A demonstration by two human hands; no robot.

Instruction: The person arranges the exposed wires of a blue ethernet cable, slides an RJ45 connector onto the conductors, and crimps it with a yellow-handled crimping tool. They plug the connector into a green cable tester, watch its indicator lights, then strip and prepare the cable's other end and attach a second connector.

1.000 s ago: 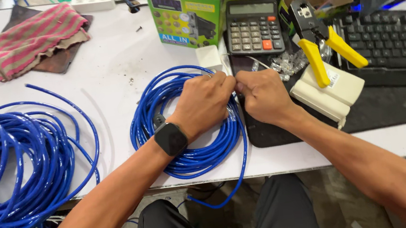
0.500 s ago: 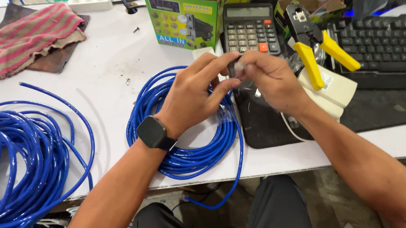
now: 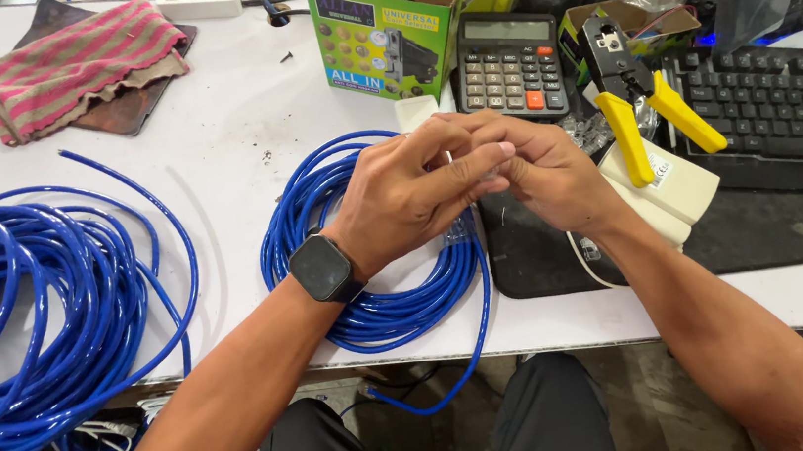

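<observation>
Hands meet above the small blue cable coil (image 3: pixel 374 298) on the desk (image 3: pixel 214 146). Left hand (image 3: pixel 413 194) and right hand (image 3: pixel 545 176) fingers pinch the cable end (mostly hidden). Crimping tool (image 3: pixel 642 101) lies just right.

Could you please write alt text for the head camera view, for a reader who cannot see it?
Two bare hands, left hand and right hand, meet above a coil of blue cable on a white table, pinching something small. A calculator, yellow-handled crimping tool and keyboard lie beyond; a bigger blue coil sits left.
</observation>
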